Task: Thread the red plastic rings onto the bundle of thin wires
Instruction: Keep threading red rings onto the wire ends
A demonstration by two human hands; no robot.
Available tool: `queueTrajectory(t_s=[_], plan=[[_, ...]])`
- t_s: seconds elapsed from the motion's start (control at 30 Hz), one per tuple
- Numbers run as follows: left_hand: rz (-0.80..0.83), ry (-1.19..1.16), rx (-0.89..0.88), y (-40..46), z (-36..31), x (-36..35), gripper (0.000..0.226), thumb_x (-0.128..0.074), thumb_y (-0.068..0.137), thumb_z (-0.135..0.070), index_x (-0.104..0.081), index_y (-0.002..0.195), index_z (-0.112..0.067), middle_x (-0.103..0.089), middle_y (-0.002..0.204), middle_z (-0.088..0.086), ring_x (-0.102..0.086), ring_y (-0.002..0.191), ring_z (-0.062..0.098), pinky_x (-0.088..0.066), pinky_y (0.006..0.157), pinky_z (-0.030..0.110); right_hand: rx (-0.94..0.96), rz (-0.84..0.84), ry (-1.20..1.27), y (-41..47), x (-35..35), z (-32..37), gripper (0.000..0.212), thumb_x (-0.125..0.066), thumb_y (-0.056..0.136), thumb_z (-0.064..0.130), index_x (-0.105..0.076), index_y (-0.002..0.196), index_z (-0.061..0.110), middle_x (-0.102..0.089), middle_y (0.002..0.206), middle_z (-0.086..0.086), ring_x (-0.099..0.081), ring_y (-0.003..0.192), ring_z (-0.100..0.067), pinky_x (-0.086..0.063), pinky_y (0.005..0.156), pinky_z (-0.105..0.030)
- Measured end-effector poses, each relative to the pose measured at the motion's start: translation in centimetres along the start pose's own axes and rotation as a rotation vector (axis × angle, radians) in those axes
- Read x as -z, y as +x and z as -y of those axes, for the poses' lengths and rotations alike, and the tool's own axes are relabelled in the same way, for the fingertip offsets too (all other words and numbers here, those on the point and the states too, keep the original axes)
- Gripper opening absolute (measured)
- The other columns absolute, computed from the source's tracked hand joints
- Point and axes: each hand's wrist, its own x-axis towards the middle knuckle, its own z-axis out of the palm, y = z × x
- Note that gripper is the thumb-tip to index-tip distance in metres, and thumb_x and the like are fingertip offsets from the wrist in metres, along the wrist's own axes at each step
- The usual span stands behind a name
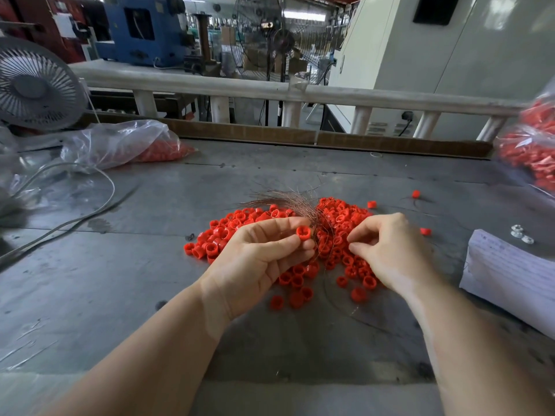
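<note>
While the left hand [264, 253] pinches 1 red ring [302, 232] beside the wire bundle [295, 202], the right hand [387, 250] curls its fingers, seemingly pinching wire; loose strands could splay and miss the ring's opening.

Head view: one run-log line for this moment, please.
left hand: pinches one red ring | right hand: fingertips curled at wire bundle, grip unclear | ring pile: loose on table

A factory floor: blue machine [141, 28], pedestal fan [276, 40], metal workbench [120, 280].
</note>
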Motion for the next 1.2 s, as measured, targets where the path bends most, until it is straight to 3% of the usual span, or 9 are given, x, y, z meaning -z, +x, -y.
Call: queueTrajectory(t_s=[0.13,0.27,0.43,0.57,0.7,0.83,0.93,1.1,1.2], plan=[[0.003,0.007,0.002,0.1,0.0,0.0,0.021,-0.059,0.067,0.0,-0.072,0.082,-0.004,-0.066,0.074,0.01,-0.067,0.069,0.016,-0.056,0.066,0.023,0.011,0.055,-0.112,-0.4,0.2,0.5,0.017,-0.079,0.072,0.03,-0.064,0.064,0.027,-0.06,0.062,0.014,-0.059,0.067,-0.013,-0.042,0.07,-0.027],[0.004,0.011,-0.003,0.0,0.2,-0.1,0.024,-0.058,0.067,0.0,-0.066,0.089,-0.001,-0.066,0.073,0.009,-0.067,0.068,0.016,-0.056,0.067,0.023,0.02,0.077,-0.168,-0.5,0.0,0.9,0.014,-0.078,0.074,0.03,-0.067,0.066,0.026,-0.066,0.069,0.008,-0.063,0.077,-0.018,-0.048,0.081,-0.035],[0.012,0.022,-0.014,-0.1,0.1,-0.1,0.025,-0.058,0.068,-0.001,-0.066,0.091,-0.002,-0.066,0.074,0.008,-0.066,0.069,0.014,-0.056,0.069,0.022,0.031,0.084,-0.143,-0.4,-0.3,0.6,0.013,-0.076,0.077,0.026,-0.068,0.067,0.025,-0.068,0.073,0.006,-0.061,0.069,-0.013,-0.041,0.066,-0.024],[0.015,0.032,-0.027,0.0,0.1,-0.2,0.024,-0.058,0.068,0.0,-0.065,0.091,-0.002,-0.066,0.073,0.007,-0.067,0.068,0.014,-0.056,0.069,0.022,0.048,0.08,-0.138,-0.2,-0.6,0.2,0.019,-0.074,0.08,0.024,-0.062,0.065,0.026,-0.054,0.061,0.014,-0.051,0.059,-0.009,-0.034,0.058,-0.023],[0.015,0.039,-0.037,-0.1,0.0,-0.2,0.024,-0.057,0.069,-0.001,-0.065,0.092,-0.002,-0.066,0.073,0.006,-0.067,0.068,0.013,-0.056,0.07,0.022,0.048,0.009,0.161,0.2,-0.8,0.1,0.023,-0.069,0.083,0.017,-0.058,0.065,0.023,-0.058,0.063,0.009,-0.053,0.06,-0.009,-0.038,0.061,-0.026],[0.015,0.05,-0.043,-0.1,0.0,-0.2,0.025,-0.057,0.069,-0.001,-0.064,0.093,-0.002,-0.066,0.073,0.005,-0.066,0.068,0.013,-0.056,0.069,0.021,-0.015,0.085,0.668,-0.1,-0.9,0.8,0.019,-0.063,0.086,0.001,-0.06,0.072,0.014,-0.062,0.054,0.005,-0.061,0.052,-0.004,-0.048,0.05,-0.018],[0.016,0.046,-0.04,0.0,0.0,-0.2,0.025,-0.057,0.068,-0.001,-0.064,0.093,-0.002,-0.067,0.073,0.005,-0.067,0.068,0.013,-0.056,0.069,0.021,-0.053,0.166,0.91,-0.3,-0.7,1.1,0.018,-0.063,0.082,-0.008,-0.061,0.078,0.009,-0.064,0.058,0.002,-0.064,0.056,-0.007,-0.05,0.052,-0.015],[0.023,0.049,-0.037,0.0,0.1,-0.1,0.024,-0.059,0.068,-0.002,-0.066,0.091,-0.004,-0.069,0.075,0.006,-0.068,0.07,0.013,-0.056,0.07,0.022,-0.071,0.26,1.066,-0.3,-0.6,1.3,0.019,-0.062,0.078,-0.009,-0.066,0.078,0.009,-0.068,0.068,-0.005,-0.067,0.063,-0.011,-0.053,0.058,-0.019],[0.031,0.056,-0.036,0.0,0.2,-0.1,0.024,-0.059,0.069,-0.002,-0.066,0.091,-0.003,-0.069,0.077,0.006,-0.068,0.071,0.013,-0.056,0.07,0.022,-0.072,0.293,1.136,-0.3,-0.6,1.4,0.012,-0.066,0.066,0.002,-0.066,0.077,0.009,-0.069,0.069,-0.006,-0.067,0.064,-0.012,-0.053,0.059,-0.019]])
